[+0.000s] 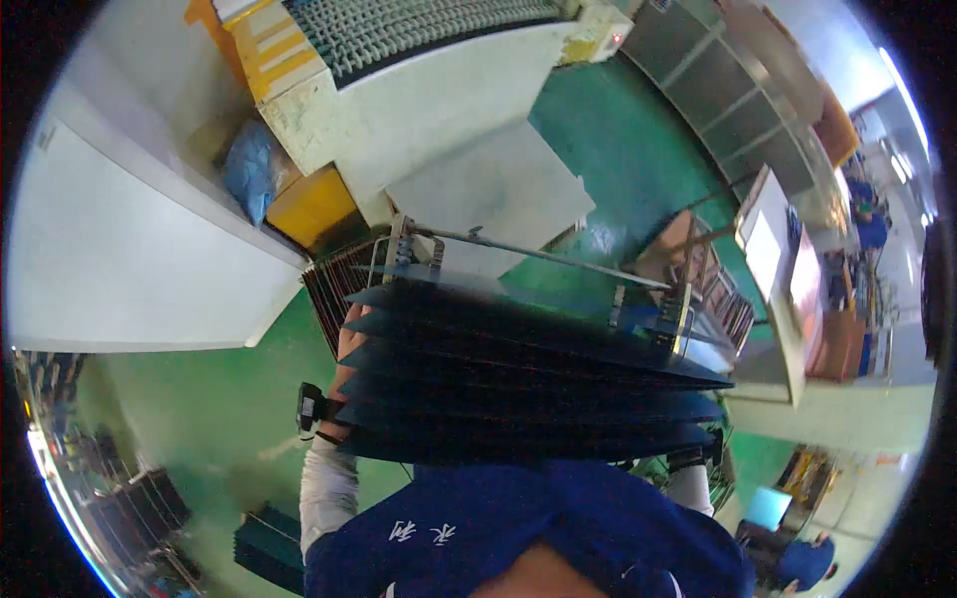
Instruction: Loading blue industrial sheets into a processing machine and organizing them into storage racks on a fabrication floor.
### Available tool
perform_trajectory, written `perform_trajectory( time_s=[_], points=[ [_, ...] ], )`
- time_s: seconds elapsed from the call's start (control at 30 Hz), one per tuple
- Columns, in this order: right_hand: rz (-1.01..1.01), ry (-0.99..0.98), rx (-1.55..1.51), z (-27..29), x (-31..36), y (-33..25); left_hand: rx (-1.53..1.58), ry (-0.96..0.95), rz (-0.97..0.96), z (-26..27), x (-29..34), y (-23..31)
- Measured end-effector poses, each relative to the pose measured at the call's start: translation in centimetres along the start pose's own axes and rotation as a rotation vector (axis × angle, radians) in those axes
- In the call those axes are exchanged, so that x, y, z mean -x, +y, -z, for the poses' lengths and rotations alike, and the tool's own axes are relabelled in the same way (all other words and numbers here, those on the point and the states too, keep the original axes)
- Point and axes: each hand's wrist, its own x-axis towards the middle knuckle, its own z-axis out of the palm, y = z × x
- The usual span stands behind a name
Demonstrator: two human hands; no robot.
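Several thin, dark blue rectangular sheets [528, 399] spread like a fan in front of my chest, lying nearly level with gaps between them. My left hand [351, 337] is closed on their left edge, its fingers partly hidden between and behind them. At the right end, only my sleeve and a dark wrist band [688, 457] show; the sheets hide my right hand. Just beyond the sheets stands a metal rack [543, 257] with a crossbar and slotted uprights. The farthest sheet lies close to its uprights; whether it sits in the slots I cannot tell.
A white machine with a roller bed [429, 30] stands ahead. To the left are a white panel [140, 249] and a yellow box [314, 207]. A table with sheets [778, 259] and a slatted rack [733, 324] are at right. Another person [805, 560] is at lower right.
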Motion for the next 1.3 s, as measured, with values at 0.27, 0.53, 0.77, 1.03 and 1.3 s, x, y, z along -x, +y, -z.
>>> perform_trajectory(
  time_s=[0.27, 0.53, 0.77, 1.03, 1.3],
  points=[
    [0.075, -0.045, 0.042, -2.1, -10.4, -12.6, 0.019, 0.122, -0.014, -1.5, -7.1, 3.2],
    [0.194, -0.156, 0.106, -6.0, -23.9, -24.3, 0.089, 0.305, -0.044, -3.3, -11.7, 3.4],
    [0.342, -0.284, 0.252, -10.4, -39.2, -37.8, 0.198, 0.400, -0.133, -8.9, -20.5, 2.6],
    [0.562, -0.450, 0.353, -17.0, -50.9, -47.6, -0.071, 0.444, 0.001, -11.2, -28.2, 0.9],
    [0.739, -0.613, 0.801, -21.9, -56.4, -51.2, -0.163, 0.436, -0.068, -13.0, -32.3, 0.3]
  ],
)
